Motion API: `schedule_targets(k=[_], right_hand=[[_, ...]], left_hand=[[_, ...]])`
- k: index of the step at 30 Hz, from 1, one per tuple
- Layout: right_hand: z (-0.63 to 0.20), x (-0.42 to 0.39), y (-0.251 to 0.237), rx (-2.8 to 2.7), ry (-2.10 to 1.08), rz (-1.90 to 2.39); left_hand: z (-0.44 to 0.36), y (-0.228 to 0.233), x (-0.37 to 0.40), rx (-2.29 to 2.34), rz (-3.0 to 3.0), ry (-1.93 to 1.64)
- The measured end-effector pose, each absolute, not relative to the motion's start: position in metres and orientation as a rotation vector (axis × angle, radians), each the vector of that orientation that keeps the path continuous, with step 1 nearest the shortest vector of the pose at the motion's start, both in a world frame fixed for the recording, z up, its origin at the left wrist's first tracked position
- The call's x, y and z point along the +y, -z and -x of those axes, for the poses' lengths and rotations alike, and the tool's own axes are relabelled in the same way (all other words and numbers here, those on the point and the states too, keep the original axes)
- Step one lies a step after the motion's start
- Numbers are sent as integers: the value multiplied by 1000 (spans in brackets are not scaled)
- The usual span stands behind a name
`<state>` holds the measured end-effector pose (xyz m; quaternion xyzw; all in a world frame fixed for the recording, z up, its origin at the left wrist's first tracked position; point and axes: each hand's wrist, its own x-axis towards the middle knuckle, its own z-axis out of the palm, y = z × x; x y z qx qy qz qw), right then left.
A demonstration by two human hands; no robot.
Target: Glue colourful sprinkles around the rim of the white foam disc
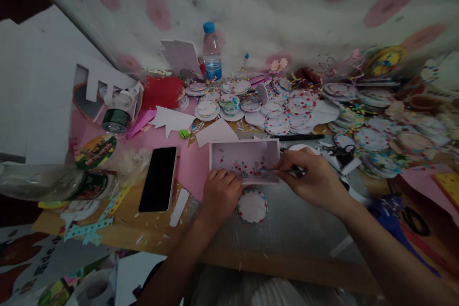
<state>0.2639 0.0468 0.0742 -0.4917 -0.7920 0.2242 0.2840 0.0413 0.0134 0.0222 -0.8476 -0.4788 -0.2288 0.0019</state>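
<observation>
Mid-frame, the left hand (221, 196) grips the white box (247, 149) by its near wall, best kept steady; the right hand (313, 177) pinches a slim tool (293, 170) over the coloured bits (241, 169), best angled low; the dotted disc (252, 206) lies just below.

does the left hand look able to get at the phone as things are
Probably yes: the phone lies with nothing on top, and only flat paper seems to lie between it and the left hand, though that hand must leave the box.
</observation>
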Motion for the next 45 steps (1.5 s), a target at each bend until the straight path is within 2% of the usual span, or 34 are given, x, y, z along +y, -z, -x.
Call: schedule_targets(k=[8,15,20,30,38,45], right_hand=[[-263,46,-80,-1467,-907,1293],[-261,24,-91,-1285,-1042,1174],[-251,5,-96,-1210,-1149,1080],[-239,-22,-99,-915,-1266,1009],[-268,-30,-93,-922,-1101,1043],[-268,-23,-83,-920,-983,1126]], left_hand=[[-40,-36,30,-1594,2806,644],[-44,-81,24,-1723,2948,1461],[-52,-100,3,-1871,2898,1740],[-46,-97,-19,-2336,2774,2103],[-30,-101,1,-2394,2616,2174],[-20,-101,50,-2158,2798,1857]])
